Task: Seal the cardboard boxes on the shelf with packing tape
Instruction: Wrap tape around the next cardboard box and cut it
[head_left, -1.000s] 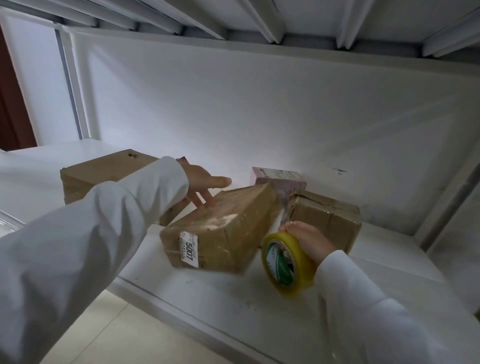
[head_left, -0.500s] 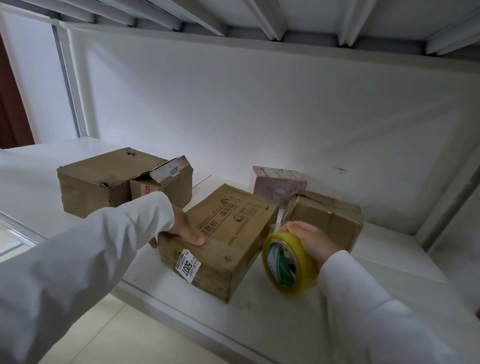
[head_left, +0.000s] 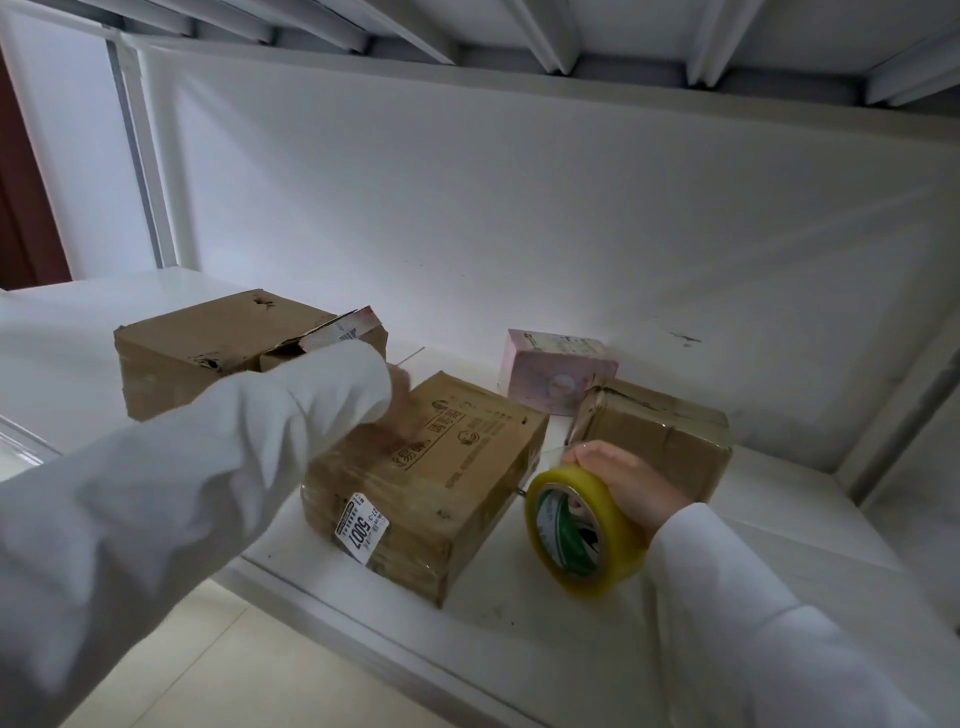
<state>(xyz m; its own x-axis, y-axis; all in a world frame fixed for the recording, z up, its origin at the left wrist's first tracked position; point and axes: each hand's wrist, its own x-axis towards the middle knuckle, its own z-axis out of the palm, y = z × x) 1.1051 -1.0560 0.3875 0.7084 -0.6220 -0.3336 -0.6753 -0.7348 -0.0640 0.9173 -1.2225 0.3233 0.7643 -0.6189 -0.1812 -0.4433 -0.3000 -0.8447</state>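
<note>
Tape roll (head_left: 584, 530) gripped by right hand (head_left: 618, 480), beside box (head_left: 431, 478); left hand (head_left: 402, 410) blurred, grip unclear.

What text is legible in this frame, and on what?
"5007": white sticker on the near corner of the middle brown cardboard box, seen upside down; its smaller print is too small to read.
Large printed characters on that box's top: partly hidden by the left hand, not readable.
Label on the raised flap of the left brown cardboard box: blurred.
Pink box print: too small.
Yellow tape roll core print: unreadable.
</note>
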